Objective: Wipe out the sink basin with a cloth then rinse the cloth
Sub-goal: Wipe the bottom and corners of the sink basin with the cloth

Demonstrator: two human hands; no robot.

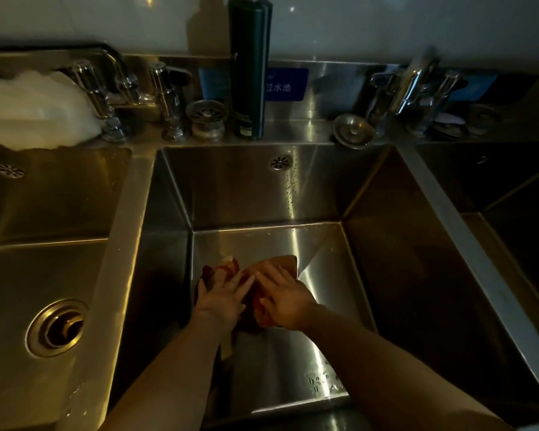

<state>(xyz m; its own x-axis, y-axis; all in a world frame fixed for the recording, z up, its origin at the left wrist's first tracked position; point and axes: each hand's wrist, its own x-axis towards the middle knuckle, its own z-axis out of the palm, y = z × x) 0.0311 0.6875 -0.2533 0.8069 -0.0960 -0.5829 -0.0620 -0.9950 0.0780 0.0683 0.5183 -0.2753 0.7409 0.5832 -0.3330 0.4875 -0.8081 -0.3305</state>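
Both hands, left hand [223, 295] and right hand [282, 301], are pressing flat, fingers straight, on the reddish-brown cloth [282, 263] lying directly beneath them on the middle sink basin [262, 241] floor.

A: Body in view?
B: Two arms only. Left forearm [168, 371] and right forearm [401, 365], both at the near side of the sink basin [230, 188].
A: Worn?
B: Skin bare from the wrists back to the frame edge.
A: Hands?
B: Left hand [223, 298] and right hand [285, 303] bare, over the basin floor. Dim light, so nails and finer marks are unreadable.
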